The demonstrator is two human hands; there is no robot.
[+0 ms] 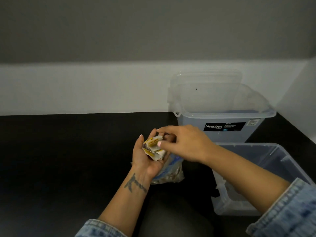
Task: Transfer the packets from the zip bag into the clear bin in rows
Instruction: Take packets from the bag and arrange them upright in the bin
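Observation:
My left hand [145,161] is palm up over the black table and cups a small pile of white and yellow packets [153,147]. My right hand [186,142] reaches across from the right, and its thumb and fingers pinch at the top of that pile. Under my left wrist lies the zip bag [172,175], clear with a blue strip and more packets inside. The clear bin [266,147] stands at the right beside my right forearm; a few pale packets show through its near wall.
A second clear box [193,115] with a black Megabox label stands at the back right against the white wall, its lid leaning behind it. The black table [68,159] stretches to the left.

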